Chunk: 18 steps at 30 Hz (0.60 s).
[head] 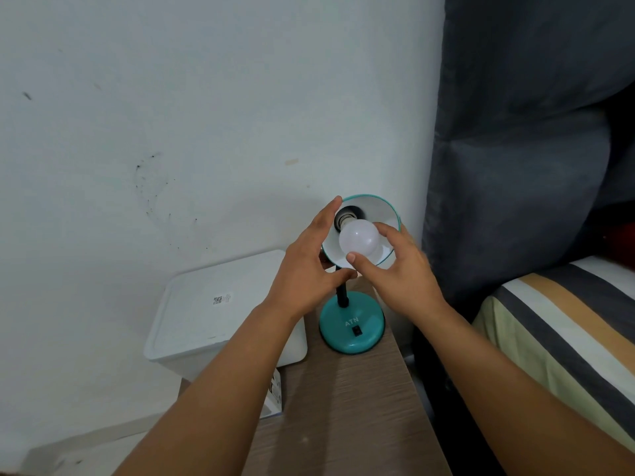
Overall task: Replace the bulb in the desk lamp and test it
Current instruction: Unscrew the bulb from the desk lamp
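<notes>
1. You stand at a narrow wood-grain table (347, 400) set against a scuffed white wall (206, 115), with a striped bed (567, 331) on the right.
2. The teal round lamp base (352, 326) sits on the table.
3. Your right hand (400, 269) grasps the frosted white bulb (359, 240) between thumb and fingers, just in front of the socket (345, 216).
4. Your left hand (307, 266), fingers straight, steadies the teal-rimmed lampshade (378, 214).
5. A white lidded plastic box (213, 314) stands left of the table.
</notes>
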Each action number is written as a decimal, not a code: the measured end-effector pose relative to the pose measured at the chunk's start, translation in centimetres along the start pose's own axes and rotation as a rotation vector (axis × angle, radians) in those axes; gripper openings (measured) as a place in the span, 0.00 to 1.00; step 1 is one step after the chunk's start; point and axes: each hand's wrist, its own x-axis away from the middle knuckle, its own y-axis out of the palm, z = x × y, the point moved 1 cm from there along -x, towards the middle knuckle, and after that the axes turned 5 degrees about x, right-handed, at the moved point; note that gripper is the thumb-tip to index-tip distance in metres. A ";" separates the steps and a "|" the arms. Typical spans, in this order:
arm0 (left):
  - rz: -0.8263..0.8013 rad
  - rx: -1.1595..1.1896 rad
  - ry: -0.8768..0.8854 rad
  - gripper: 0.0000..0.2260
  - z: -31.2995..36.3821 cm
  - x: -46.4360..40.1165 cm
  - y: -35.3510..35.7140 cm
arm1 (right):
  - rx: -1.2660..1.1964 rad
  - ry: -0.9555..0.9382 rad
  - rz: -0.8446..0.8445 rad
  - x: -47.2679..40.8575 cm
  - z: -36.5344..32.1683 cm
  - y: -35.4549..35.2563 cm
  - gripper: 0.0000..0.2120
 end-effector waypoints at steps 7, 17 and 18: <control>0.001 0.029 -0.005 0.45 -0.1 0.1 -0.1 | 0.034 -0.066 -0.072 -0.2 0.2 -0.4 0.31; -0.007 -0.010 -0.012 0.47 0.0 0.1 -0.2 | 0.006 -0.167 -0.100 0.9 0.1 -1.9 0.32; -0.016 -0.019 -0.018 0.48 0.2 0.1 -0.3 | 0.004 -0.169 -0.098 1.1 0.0 -2.1 0.32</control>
